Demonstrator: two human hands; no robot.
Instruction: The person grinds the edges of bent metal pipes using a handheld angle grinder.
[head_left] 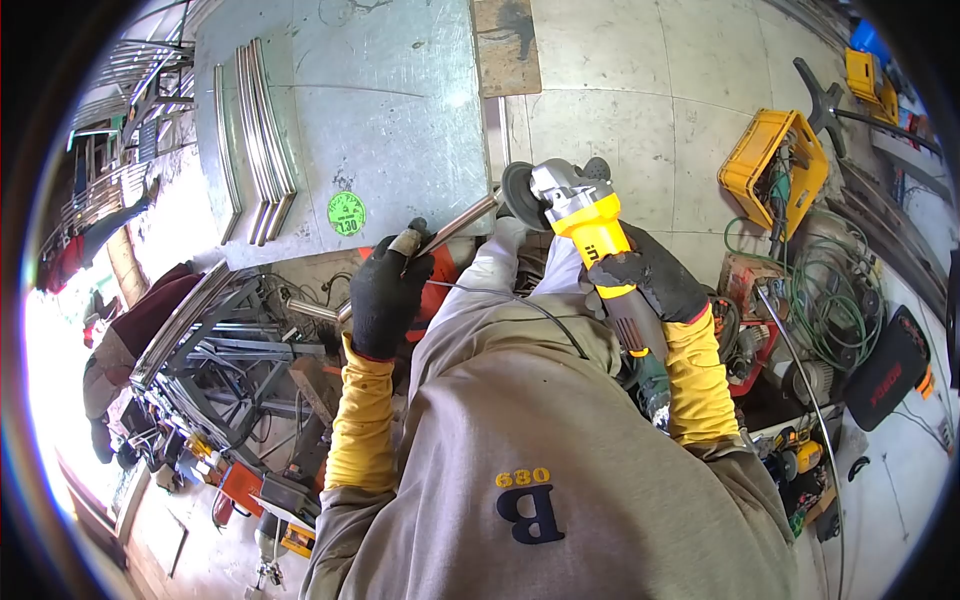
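My left hand [392, 292], in a black glove, is closed around a metal tube [458, 222] that slants up to the right. In my right hand [655, 272], also gloved, is a yellow angle grinder [595, 222], its body running down past the wrist. The grinder's dark disc [522, 196] sits right at the tube's upper end. A black cord [505, 294] crosses my lap. Beside the tube lies the metal-topped table [390, 130], with several shiny metal tubes [262, 140] in a row on it.
A yellow crate [765, 160] with tools stands at the right, near coiled green hose [835, 275]. Another person [125, 335] is at the far left behind a metal frame [215, 345]. A green round sticker [347, 213] marks the table.
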